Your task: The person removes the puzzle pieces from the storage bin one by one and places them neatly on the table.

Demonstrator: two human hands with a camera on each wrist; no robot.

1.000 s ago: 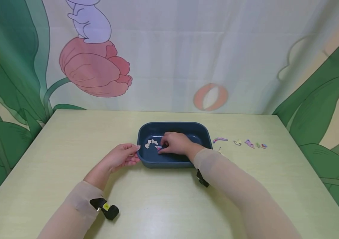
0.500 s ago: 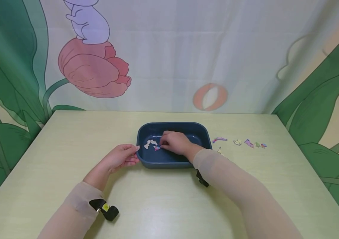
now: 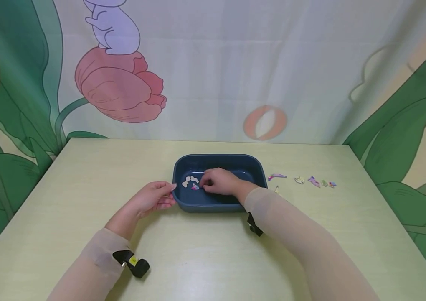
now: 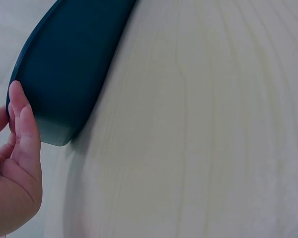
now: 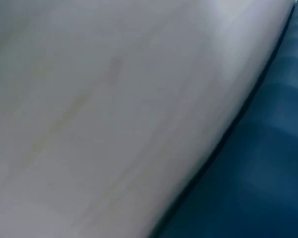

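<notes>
A dark blue rectangular tub (image 3: pixel 216 207) stands on the table in the head view. My left hand (image 3: pixel 155 198) pinches its left rim, thumb on top and fingers underneath. In the left wrist view, the same hand (image 4: pixel 17 158) holds the end of the tub (image 4: pixel 69 59). My right hand (image 3: pixel 222 182) is inside the tub, fingers loosely bent and low over the floor. Just left of its fingertips lies a small pink-and-blue flat cutout (image 3: pixel 195 187). Two whitish flat cutouts (image 3: pixel 186 181) lie beyond it. The right wrist view shows only the tub's outer wall (image 5: pixel 258 183) and tabletop.
On the table right of the tub lie several small flat cutouts: a long purple one (image 3: pixel 277 176), a pale yellow one (image 3: pixel 299 180), a purple one (image 3: pixel 314 181) and smaller ones. Another sits partly behind my right sleeve (image 3: pixel 292 225). A printed curtain (image 3: pixel 213 75) hangs behind the table.
My right hand's fingertips have come away from the pink-and-blue cutout, which now lies slightly further left and turned on the tub floor. The left hand keeps its grip on the rim.
</notes>
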